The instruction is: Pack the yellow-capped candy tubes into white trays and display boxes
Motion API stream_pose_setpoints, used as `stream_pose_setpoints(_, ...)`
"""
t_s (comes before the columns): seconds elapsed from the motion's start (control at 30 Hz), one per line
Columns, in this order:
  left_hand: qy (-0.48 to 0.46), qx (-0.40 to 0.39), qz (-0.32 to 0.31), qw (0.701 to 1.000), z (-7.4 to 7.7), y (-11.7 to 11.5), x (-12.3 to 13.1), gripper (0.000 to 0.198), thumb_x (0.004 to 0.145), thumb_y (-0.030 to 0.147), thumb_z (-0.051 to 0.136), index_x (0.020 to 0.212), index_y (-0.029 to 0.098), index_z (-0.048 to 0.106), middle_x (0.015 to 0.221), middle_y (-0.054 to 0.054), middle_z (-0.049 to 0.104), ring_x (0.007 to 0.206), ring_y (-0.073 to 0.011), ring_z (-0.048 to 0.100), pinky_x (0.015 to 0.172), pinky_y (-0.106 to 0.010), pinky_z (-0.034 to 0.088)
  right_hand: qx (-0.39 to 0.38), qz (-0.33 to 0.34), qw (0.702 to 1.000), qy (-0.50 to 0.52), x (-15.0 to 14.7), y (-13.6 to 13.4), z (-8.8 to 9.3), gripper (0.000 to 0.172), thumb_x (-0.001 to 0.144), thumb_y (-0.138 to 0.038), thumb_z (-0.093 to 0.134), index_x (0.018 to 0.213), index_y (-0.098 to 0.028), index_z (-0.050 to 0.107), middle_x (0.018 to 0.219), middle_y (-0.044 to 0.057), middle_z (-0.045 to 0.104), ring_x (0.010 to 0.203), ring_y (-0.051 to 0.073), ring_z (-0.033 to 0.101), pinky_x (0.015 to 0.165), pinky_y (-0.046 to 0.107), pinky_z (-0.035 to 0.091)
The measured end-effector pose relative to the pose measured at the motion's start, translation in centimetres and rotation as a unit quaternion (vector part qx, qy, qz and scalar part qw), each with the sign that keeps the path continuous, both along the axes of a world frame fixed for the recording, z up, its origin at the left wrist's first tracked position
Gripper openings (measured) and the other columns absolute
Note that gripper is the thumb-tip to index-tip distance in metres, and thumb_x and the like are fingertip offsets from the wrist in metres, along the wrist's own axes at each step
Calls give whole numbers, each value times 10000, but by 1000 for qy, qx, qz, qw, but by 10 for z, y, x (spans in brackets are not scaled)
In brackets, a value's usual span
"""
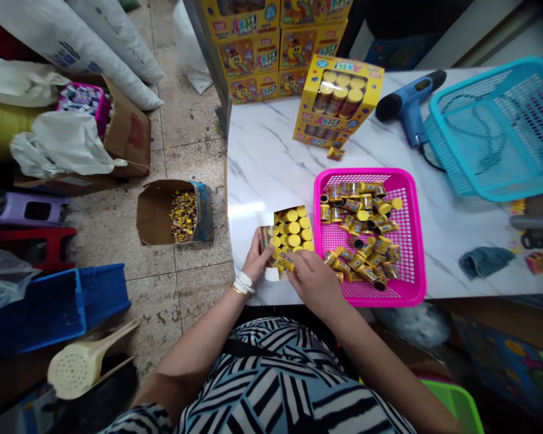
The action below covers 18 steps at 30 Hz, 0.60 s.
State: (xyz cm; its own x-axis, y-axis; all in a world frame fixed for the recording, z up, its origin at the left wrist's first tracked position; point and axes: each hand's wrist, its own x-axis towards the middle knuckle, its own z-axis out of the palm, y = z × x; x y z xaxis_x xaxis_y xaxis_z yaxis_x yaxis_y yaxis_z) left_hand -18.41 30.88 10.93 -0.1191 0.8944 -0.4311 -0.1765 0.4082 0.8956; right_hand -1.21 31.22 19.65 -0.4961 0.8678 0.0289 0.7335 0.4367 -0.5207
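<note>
Right hand [314, 280] grip pinched on small yellow-gold foil-wrapped canister [284, 262], at near edge of open cardboard box of yellow-capped canisters [294, 229]. Left hand [257, 258] grip clasps that box's left side. Just right of both grips: pink plastic mesh basket [419, 241] holding loose canisters, on white marble desk [271, 163].

Your top [276, 380], bottom centre of frame: bold black-and-white stripes running in mixed directions, with pale blue patches between them. Short sleeve [136, 422] in the same print at the lower left edge, arm bare past it. On the wrist below your left hand [257, 256], centre frame: white beaded bracelet [245, 281], with a thin gold bangle [238, 291] touching it.
</note>
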Motion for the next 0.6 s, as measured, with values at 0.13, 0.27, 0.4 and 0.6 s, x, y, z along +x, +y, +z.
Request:
stream_pose_setpoints(0.13, -103, -24, 10, 994, 4, 0, 2, 913, 787, 538, 732, 1523, 230, 288, 1487, -131, 511, 1353, -299, 511, 1132, -452, 432, -13, 47, 997, -58, -21, -3, -8, 301, 882, -183, 636, 1181, -206, 661, 1045, 111, 680, 939, 272, 594, 787, 418, 548)
stream_pose_setpoints(0.27, -152, -49, 40, 986, 6, 1, 2, 873, 784, 478, 758, 1505, 244, 325, 1481, -120, 523, 1338, -316, 526, 1126, -459, 439, -46, 89, 994, 32, -5, 9, -10, 229, 929, -240, 595, 1144, -228, 674, 1074, 67, 702, 972, 216, 610, 853, 363, 533)
stream_pose_setpoints(0.4, -208, -66, 60, 974, 7, 2, 2, 858, 757, 416, 788, 1489, 271, 364, 1436, -103, 569, 1273, -331, 582, 1100, -491, 460, 22, -136, 989, -57, 60, 32, -25, 258, 969, -243, 498, 1158, -205, 668, 1061, 86, 709, 987, 217, 636, 880, 352, 486)
stream_pose_setpoints(0.6, -242, -95, 92, 961, 12, 7, -1, 764, 692, 320, 815, 1375, 213, 488, 1182, -116, 717, 1066, -324, 696, 973, -492, 542, -77, -210, 923, -312, 128, 55, -63, 203, 947, -289, 500, 1048, -150, 609, 965, 131, 698, 836, 239, 659, 657, 300, 390)
